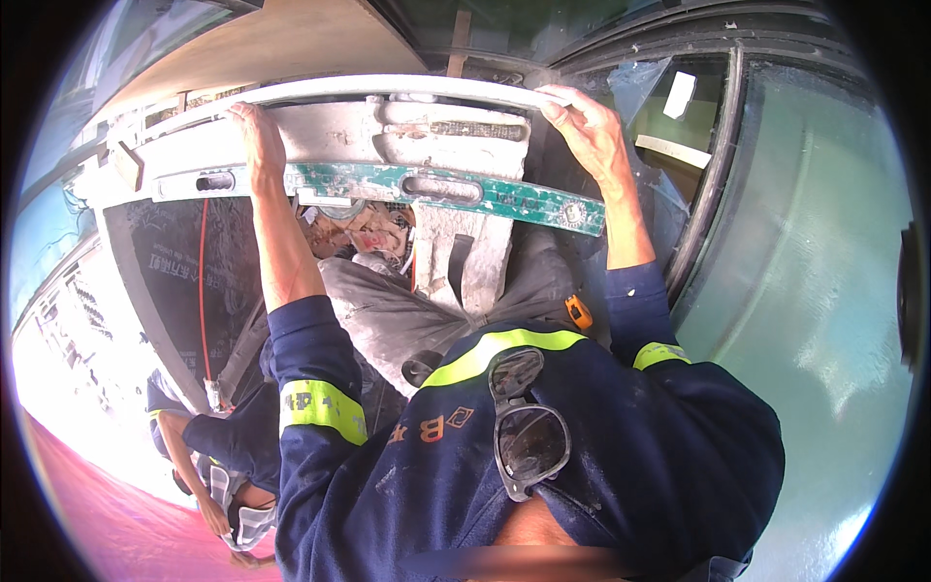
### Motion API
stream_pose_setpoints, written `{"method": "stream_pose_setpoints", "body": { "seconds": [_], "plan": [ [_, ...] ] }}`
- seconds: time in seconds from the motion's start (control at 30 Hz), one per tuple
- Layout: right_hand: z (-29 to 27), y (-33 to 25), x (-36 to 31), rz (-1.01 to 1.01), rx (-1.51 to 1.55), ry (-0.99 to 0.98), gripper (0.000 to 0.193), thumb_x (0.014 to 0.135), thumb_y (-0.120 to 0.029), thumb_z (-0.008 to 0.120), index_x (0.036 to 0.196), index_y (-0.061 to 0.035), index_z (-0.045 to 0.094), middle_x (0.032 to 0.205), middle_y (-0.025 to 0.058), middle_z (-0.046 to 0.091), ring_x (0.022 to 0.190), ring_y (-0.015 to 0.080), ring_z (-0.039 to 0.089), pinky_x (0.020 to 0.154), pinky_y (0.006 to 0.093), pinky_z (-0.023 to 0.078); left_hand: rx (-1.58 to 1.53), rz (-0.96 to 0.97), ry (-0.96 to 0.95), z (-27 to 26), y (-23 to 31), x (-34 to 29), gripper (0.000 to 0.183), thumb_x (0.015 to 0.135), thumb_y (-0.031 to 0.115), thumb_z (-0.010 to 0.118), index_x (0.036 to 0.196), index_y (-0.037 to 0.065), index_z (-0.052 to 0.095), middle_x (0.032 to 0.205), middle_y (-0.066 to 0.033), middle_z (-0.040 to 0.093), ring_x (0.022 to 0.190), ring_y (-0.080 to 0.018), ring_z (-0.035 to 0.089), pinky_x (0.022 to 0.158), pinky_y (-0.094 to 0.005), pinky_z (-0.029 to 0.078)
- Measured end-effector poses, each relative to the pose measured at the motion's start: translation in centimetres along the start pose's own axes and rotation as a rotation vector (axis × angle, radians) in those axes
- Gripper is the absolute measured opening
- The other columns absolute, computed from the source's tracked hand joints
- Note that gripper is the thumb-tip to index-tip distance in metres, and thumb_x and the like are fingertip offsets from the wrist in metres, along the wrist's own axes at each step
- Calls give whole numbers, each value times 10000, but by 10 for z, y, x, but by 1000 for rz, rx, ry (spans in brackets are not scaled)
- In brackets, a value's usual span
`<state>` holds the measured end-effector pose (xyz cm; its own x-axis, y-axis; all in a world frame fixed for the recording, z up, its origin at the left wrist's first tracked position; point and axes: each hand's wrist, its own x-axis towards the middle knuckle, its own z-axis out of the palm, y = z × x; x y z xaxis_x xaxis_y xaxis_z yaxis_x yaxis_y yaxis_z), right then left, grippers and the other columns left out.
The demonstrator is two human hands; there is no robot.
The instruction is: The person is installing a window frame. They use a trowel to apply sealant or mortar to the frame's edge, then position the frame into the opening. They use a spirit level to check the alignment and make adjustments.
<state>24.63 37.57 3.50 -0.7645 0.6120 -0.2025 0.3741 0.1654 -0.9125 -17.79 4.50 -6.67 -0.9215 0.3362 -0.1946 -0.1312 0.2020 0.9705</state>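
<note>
While you look down your own chest, both your arms reach up and out to a long white bar [388, 89] that curves across the top of the view. Your left hand [254, 131] grips the bar near its left part, with the fingers hooked over the top edge. Your right hand [587, 121] grips the bar at its right end, fingers curled over it too. The two hands are well apart, one at each side, and both are closed on the bar.

Just below the bar sits a green level [456, 189]. It is long, spotted with white dust, and has holes cut through it. It tilts down a little to the right. Its left part passes by your left wrist, and its right end lies just under your right wrist. You cannot tell if either wrist touches it.

Under the level you see a dusty grey and white panel [465, 247], and your grey trousers [388, 310] below that. An orange tool [579, 312] sits by your right sleeve. Sunglasses [524, 427] hang on the front of your dark blue shirt [621, 446], which has yellow bands.

At the lower left another person [228, 456] in the same dark blue bends low, near a red cord [203, 291] that hangs down a dark sheet.
</note>
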Motion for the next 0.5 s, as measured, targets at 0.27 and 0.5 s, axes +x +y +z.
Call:
{"method": "stream_pose_setpoints", "body": {
  "seconds": [0.27, 0.5],
  "plan": [
    [1, 3, 1, 4, 1, 9, 456, 1032, -439, 744, 1307, -76, 758, 1215, 128, 794, 1122, 219, 763, 970, 348, 588, 8, -28, 15, -2, 0, 1, 966, 1141, 631, 304, 1693, -46, -109, 1807, -223, -80, 1674, -303, 36, 1342, -407, 83],
    [1, 7, 2, -44, 30, 16, 444, 1031, -441, 746, 1297, -86, 764, 1190, 124, 803, 1103, 229, 778, 941, 340, 596, 13, -7, -6, -1, -1, 4, 950, 1145, 632, 276, 1694, -45, -102, 1809, -206, -99, 1676, -288, -10, 1349, -419, 43]
  ]
}}
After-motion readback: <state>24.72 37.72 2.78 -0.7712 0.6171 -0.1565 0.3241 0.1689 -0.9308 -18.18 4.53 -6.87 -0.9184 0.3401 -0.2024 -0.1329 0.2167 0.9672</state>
